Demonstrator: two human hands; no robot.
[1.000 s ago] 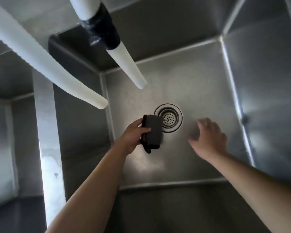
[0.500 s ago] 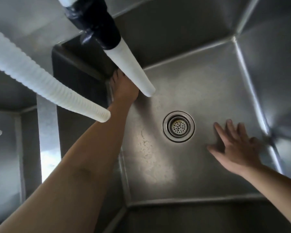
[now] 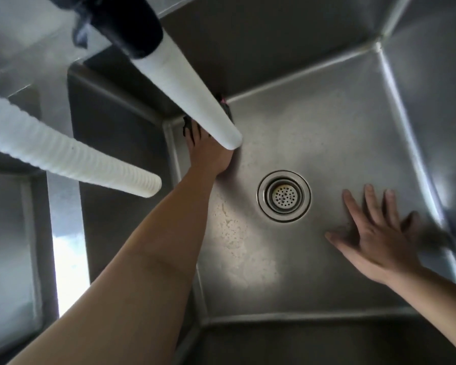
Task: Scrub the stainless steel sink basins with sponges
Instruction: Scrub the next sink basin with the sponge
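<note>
**Steel basin: hands at far-left corner and right floor**

Stainless steel sink basin [image 3: 313,133] is seen from above, its drain strainer [image 3: 284,196] at the floor's centre. Left hand [image 3: 211,154] presses a dark sponge [image 3: 188,126] into the far-left corner; a smooth white hose [image 3: 187,88] hides most of it, so the grip cannot be judged. Right hand [image 3: 374,238] lies flat, fingers spread, on the floor right of the strainer. A ribbed white hose [image 3: 63,154] hangs left.

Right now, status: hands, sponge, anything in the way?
Left hand pressing dark sponge into basin's far-left corner, grip hidden by white spout. Right hand open, spread over basin floor right of the drain. Corrugated hose overhangs divider.
</note>
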